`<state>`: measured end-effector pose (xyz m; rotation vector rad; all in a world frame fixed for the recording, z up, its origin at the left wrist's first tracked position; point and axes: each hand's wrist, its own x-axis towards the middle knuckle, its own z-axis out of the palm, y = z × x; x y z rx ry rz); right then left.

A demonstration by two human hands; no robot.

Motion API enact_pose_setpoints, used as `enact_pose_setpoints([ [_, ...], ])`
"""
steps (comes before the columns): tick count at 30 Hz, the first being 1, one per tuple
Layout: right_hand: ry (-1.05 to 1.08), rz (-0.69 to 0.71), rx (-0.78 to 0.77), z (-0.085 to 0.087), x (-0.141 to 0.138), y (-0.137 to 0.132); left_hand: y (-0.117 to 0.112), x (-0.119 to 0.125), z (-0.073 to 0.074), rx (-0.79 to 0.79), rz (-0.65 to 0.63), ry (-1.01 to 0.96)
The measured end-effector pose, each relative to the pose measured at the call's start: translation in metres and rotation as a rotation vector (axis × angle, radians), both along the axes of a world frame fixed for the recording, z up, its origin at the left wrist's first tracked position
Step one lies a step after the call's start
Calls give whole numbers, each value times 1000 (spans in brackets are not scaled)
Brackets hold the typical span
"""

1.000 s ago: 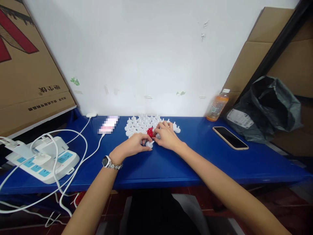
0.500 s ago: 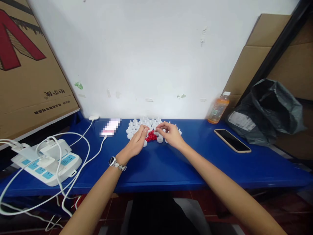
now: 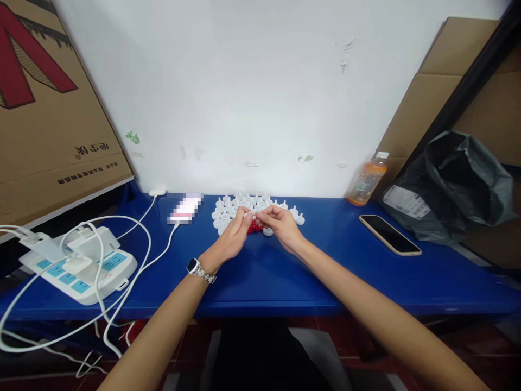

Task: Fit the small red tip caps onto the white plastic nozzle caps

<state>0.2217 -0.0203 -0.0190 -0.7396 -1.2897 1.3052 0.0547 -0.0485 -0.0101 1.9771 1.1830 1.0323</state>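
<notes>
My left hand [image 3: 234, 234] is closed, its thumb and fingers pinching a small white plastic piece mostly hidden by the fingertips. Facing it, my right hand [image 3: 284, 227] has thumb and forefinger pressed together at that same piece; whatever sits between them is too small to make out. Under and between both hands lies a heap of small red pieces [image 3: 255, 228]. Around the heap stand many white plastic pieces [image 3: 228, 205], round at the base with a thin stem pointing up. One white piece [image 3: 267, 232] lies just below my right fingers.
On the blue table [image 3: 260, 282], a power strip [image 3: 87, 290] with looping white cables takes up the left. A pixelated phone [image 3: 185, 209] lies behind it. To the right are a dark-screened phone [image 3: 391, 234], an orange drink bottle [image 3: 367, 182] and a grey plastic bag [image 3: 443, 190].
My hands have come together, so the right fingertips now meet the left ones above the red pieces. The whole view has shifted slightly.
</notes>
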Motion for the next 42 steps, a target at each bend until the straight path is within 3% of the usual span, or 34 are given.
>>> enact_pose_setpoints([
  [5,49,-36,17,2,-5,-3,1,7,-6,111,28,-74],
  [12,39,-50,66,8,-7,-9,2,13,-14,65,2,-175],
  [17,-53,-14,129,15,-2,-7,1,8,-5,90,-16,-147],
  [20,-189,19,213,20,11,-3,5,-1,3,181,58,-40],
  [24,-558,48,319,22,31,-1,16,-18,2,314,149,184],
  [29,-875,156,372,17,38,0,22,-32,-7,252,122,402],
  [34,-1095,-19,485,16,38,2,25,-39,-8,192,60,433],
  [38,-1233,-162,670,14,30,0,25,-41,-4,138,42,436],
  [42,-1380,-198,779,8,16,1,23,-39,0,86,37,421],
])
